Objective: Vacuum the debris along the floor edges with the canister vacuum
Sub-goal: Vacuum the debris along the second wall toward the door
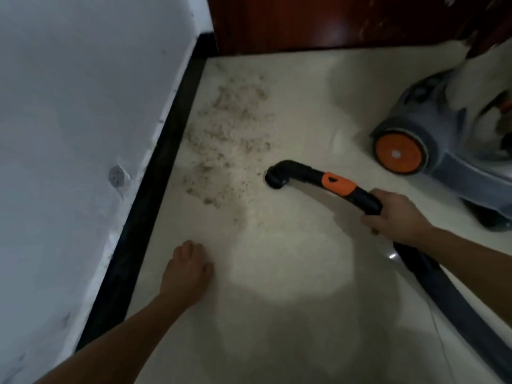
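Observation:
A patch of brownish debris [227, 137] is scattered over the pale floor beside the black baseboard [155, 187]. My right hand [393, 214] grips the black vacuum handle with an orange band [339, 184]. Its open round nozzle end [277, 177] rests on the floor at the right edge of the debris. The black hose [443, 295] runs back under my right forearm to the lower right. The grey canister vacuum with an orange wheel [399, 153] stands at the right. My left hand [188, 267] hovers low over the floor near the baseboard, fingers curled, holding nothing.
A white wall [77, 120] with a round wall fitting [117, 176] runs along the left. Dark red wood furniture or a door [318, 20] closes off the far side. A thin cord [440, 336] lies on the floor beside the hose.

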The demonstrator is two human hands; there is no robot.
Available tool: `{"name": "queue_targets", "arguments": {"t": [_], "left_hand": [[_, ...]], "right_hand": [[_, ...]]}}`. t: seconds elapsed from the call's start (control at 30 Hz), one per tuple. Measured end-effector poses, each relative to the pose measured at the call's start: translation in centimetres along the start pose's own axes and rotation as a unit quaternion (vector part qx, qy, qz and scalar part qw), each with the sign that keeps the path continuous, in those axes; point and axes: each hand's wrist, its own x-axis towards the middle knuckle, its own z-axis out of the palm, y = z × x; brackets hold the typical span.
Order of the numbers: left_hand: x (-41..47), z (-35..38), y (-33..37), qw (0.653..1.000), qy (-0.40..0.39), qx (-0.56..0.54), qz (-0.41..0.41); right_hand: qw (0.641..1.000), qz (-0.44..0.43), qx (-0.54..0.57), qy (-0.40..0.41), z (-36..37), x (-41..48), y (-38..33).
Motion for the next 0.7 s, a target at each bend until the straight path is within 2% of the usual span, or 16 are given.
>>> {"name": "queue_targets", "arguments": {"t": [0.07,0.13,0.23,0.33,0.43,0.6,0.7], "left_hand": [[0.5,0.4,0.1,0.999,0.034,0.014,0.0],[0.7,-0.1,0.4,0.999,0.011,0.043,-0.014],[-0.2,-0.1,0.6,0.998,-0.018,0.054,-0.033],[-0.7,1.2,1.0,0.999,0.024,0.031,-0.038],[-0.7,3.1,1.0,0.996,0.085,-0.015,-0.037],[-1.0,3.7,0.9,0.993,0.108,-0.031,-0.039],[-0.7,4.0,0.9,0.992,0.118,-0.037,-0.039]], "right_hand": [[1.0,0.019,0.008,0.023,-0.9,-0.3,0.9],[0.997,0.059,0.018,0.047,-2.2,-2.2,1.7],[0.995,0.091,0.013,0.035,-2.2,-7.2,2.5],[0.997,0.081,0.017,-0.013,-0.3,-11.5,3.3],[0.997,0.065,0.026,-0.014,0.8,-13.1,3.7],[0.997,0.009,-0.037,-0.069,2.5,-15.3,1.5],[0.998,0.062,-0.027,0.011,3.2,-13.0,0.4]]}}
